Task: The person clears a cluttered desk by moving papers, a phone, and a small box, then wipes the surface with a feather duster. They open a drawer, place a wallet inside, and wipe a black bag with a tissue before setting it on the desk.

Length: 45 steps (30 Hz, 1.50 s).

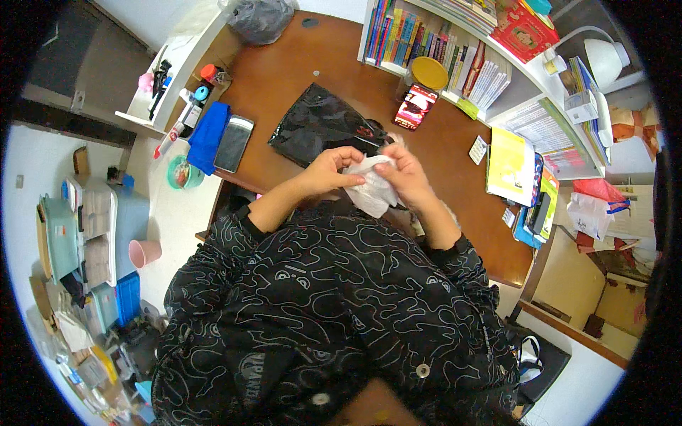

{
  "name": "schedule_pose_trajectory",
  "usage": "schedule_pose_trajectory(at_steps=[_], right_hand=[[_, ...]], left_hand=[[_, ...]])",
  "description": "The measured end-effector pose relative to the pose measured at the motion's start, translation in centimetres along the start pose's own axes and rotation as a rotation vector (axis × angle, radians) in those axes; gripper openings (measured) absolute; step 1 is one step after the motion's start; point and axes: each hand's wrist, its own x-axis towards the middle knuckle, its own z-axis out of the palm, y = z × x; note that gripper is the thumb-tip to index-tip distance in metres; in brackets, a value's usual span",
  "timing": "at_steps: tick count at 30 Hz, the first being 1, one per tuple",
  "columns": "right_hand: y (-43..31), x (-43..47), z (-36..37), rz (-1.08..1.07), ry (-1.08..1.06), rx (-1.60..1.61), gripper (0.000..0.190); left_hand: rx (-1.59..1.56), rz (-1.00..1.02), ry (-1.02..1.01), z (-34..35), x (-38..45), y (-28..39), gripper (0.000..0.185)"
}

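Close to my body, over the front edge of the brown desk, my left hand [334,169] and my right hand [406,178] pinch a crumpled piece of thin white material [371,193], perhaps tissue or cloth. The material hangs down between them. Just beyond my hands lies a glossy black bag [322,125] with a small red mark near its right end. Something pale and fluffy shows partly behind my right hand; I cannot tell what it is. A phone with a lit screen [415,106] leans near a yellow-lidded container [429,73].
On the desk's [282,58] left are a dark phone or tablet [234,144] and a blue cloth or pouch [209,139]. Bookshelves [538,80] line the far and right sides. Notebooks [509,170] are stacked at right. A green bin [184,173] stands below the left edge.
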Motion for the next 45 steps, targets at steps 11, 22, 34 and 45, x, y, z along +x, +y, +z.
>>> schedule_pose_trajectory(at_steps=[11,22,34,45], right_hand=[[0.4,0.6,-0.4,0.041,0.135,0.391,0.014],[-1.5,1.5,-4.7,-0.140,0.510,0.379,0.013],[-4.3,0.8,2.5,-0.080,0.154,0.330,0.024],[-3.1,0.6,2.2,-0.089,0.139,0.392,0.018]], left_hand=[[-0.396,-0.191,-0.121,-2.4,-3.1,0.4,0.032],[-0.508,0.113,-0.185,-7.0,-5.4,-2.4,0.015],[-0.490,0.053,-0.018,0.1,-0.4,1.8,0.093],[-0.381,-0.015,0.287,-1.0,-0.6,1.3,0.048]])
